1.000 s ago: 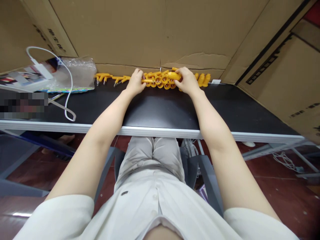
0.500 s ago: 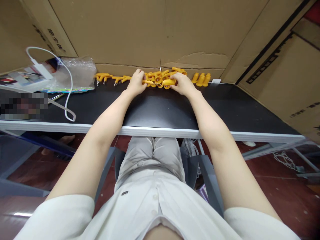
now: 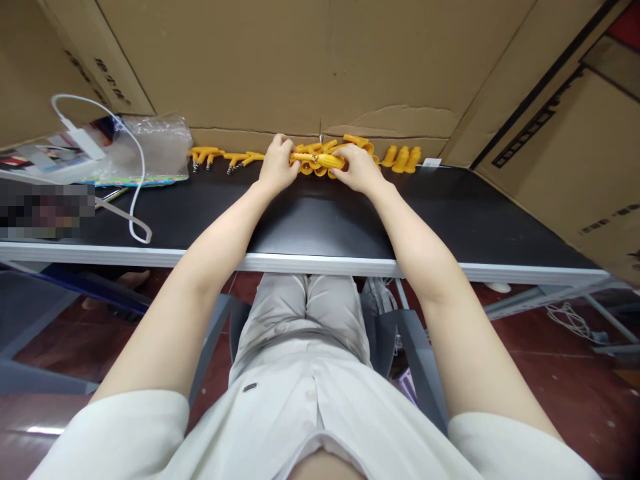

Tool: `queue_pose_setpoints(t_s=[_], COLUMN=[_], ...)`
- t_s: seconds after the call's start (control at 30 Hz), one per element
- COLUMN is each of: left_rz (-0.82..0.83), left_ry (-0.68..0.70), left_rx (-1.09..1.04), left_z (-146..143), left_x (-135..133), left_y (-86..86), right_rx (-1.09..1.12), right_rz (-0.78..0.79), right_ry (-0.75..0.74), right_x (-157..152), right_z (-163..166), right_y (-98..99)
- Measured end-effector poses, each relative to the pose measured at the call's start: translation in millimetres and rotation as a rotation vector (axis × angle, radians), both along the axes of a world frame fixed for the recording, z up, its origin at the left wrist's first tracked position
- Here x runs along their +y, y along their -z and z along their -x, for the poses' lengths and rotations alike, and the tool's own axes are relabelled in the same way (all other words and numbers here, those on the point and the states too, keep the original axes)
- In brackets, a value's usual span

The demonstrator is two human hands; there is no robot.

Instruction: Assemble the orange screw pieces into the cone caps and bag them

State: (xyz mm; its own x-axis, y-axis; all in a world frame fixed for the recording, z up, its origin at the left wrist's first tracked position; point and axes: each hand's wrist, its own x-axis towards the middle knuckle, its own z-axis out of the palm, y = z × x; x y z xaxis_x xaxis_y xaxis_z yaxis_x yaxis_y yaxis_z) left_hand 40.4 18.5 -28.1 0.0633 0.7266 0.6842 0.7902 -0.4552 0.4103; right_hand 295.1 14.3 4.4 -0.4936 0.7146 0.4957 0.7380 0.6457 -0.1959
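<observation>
My left hand (image 3: 279,163) is closed on a yellow corkscrew (image 3: 303,157), its tip pointing right. Opposite it, my right hand (image 3: 359,167) grips a ribbed yellow sleeve (image 3: 330,161) between thumb and fingers. The two pieces meet end to end in line; the metal spiral is largely out of sight, and how far it sits inside I cannot tell. Behind and beneath them lies a pile of yellow sleeves (image 3: 320,171), some with round openings facing me. More corkscrews (image 3: 204,153) with bare metal spirals lie to the left of my left hand.
Three yellow sleeves (image 3: 401,159) stand to the right, beside a small white card (image 3: 431,162). A clear plastic bag (image 3: 155,147) and a white cable (image 3: 143,160) occupy the left. Cardboard (image 3: 320,67) walls off the back of the black table (image 3: 320,220).
My hands have drawn closer together. The corkscrew and the sleeve, apart before with the spiral showing between them, now touch. My right hand has shifted left.
</observation>
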Motion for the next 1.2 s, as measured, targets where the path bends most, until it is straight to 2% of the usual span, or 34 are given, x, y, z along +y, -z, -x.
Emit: queue_pose_setpoints(t_s=[0.17,0.27,0.57,0.77,0.97,1.2], left_rz=[0.131,0.184,0.214,0.188,0.178,0.222], left_ry=[-0.114,-0.096,-0.071,-0.060,-0.028,-0.043], left_rx=[0.005,0.034,0.040,0.044,0.039,0.082], left_z=[0.8,1.3,-0.9,3.6,4.7,2.5], left_x=[-2.2,-5.4,-19.9,-15.2,-14.8,-14.0], left_y=[4.6,3.0,-9.2,-6.0,-4.4,-5.0], right_rx=[-0.006,-0.007,-0.058,0.013,0.111,0.082], right_rz=[-0.010,-0.023,0.035,0.047,0.128,0.092], right_ry=[-0.011,-0.015,0.003,-0.010,0.000,-0.006], right_x=[3.6,7.8,12.1,11.1,15.2,7.3], right_z=[-1.0,-4.3,-7.9,-6.7,-8.4,-5.4], right_y=[2.8,5.8,9.7,10.9,15.8,8.6])
